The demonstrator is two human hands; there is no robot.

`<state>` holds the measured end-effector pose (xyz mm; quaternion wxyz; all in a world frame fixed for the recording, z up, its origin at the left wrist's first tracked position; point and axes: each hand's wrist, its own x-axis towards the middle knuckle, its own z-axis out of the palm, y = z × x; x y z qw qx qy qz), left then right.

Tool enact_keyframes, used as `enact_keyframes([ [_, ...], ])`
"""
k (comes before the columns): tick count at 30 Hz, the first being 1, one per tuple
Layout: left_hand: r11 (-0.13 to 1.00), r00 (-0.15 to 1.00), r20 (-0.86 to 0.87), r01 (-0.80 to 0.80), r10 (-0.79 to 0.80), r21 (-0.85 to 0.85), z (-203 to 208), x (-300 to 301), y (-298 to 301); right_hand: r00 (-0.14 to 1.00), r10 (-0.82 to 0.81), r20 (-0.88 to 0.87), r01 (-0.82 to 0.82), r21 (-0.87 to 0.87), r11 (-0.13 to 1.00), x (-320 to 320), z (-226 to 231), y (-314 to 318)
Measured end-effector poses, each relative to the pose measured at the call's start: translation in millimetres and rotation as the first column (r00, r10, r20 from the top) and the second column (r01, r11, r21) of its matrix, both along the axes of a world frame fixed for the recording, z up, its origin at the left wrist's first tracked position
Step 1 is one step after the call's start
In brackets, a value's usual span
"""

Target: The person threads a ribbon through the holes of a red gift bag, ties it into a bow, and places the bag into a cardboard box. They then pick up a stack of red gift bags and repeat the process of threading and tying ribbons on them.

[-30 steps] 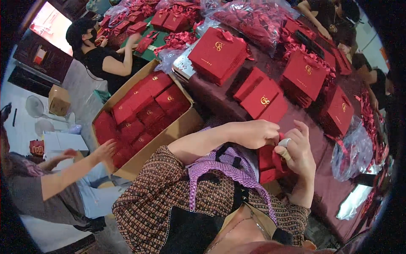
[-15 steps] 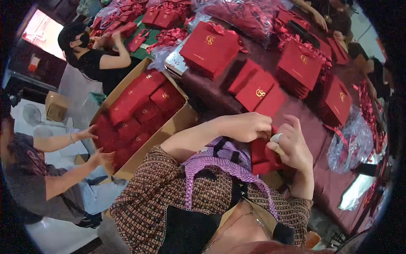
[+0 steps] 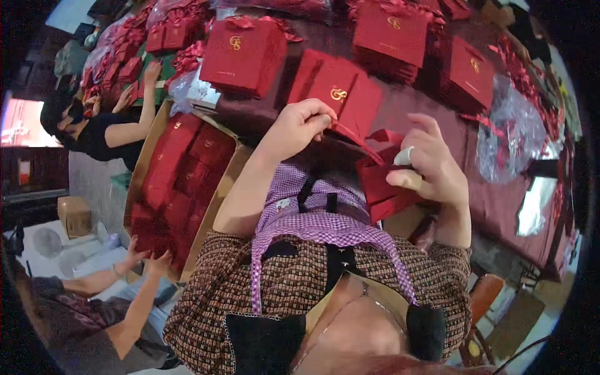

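Observation:
A small red paper gift bag [image 3: 382, 178] is in front of my checked purple apron, tilted, with its mouth toward the table. My left hand [image 3: 301, 129] pinches a thin red ribbon [image 3: 353, 136], which runs taut from my fingertips down to the bag's top. At the bag's right edge is my right hand [image 3: 432, 164], with a ring, a pale covering on the thumb tip and one finger raised. Its other fingers curl at the bag, and their grip is partly hidden. Just beyond my hands lie flat red bags [image 3: 337, 95] with a gold emblem.
Stacks of red bags [image 3: 244, 59] stand across the dark red tablecloth. An open carton [image 3: 226, 178] of red bags is at my left, with a co-worker's hands [image 3: 150, 259] at it. Clear plastic wrap [image 3: 511, 134] lies at right. Another person works at far left.
My left hand has moved away from the bag, up and left, drawing out the ribbon. My right hand stays by the bag. The whole view has shifted.

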<state>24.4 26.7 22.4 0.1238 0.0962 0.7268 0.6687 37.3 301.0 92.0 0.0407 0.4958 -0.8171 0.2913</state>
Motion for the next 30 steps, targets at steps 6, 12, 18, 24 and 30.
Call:
enact_keyframes([
  [6,0.974,0.986,0.071,-0.161,0.151,0.159,-8,2,7,0.992,-0.102,-0.069,0.099,-0.035,0.994,-11,-7,15],
  [12,0.903,0.93,0.058,0.335,-0.362,0.269,-5,18,39,0.97,-0.215,-0.117,0.192,-0.179,0.965,-19,-20,12],
  [18,0.93,0.983,0.085,0.125,-0.164,0.346,-1,23,60,0.844,-0.517,-0.14,0.42,-0.426,0.801,-18,-38,16],
  [24,0.831,0.977,0.186,-0.02,-0.1,0.555,2,18,62,0.856,-0.516,-0.037,0.477,-0.33,0.815,20,-37,48],
  [30,0.808,0.944,0.318,-0.12,-0.086,0.576,0,6,68,0.842,-0.518,-0.148,0.517,-0.048,0.855,51,-63,25],
])
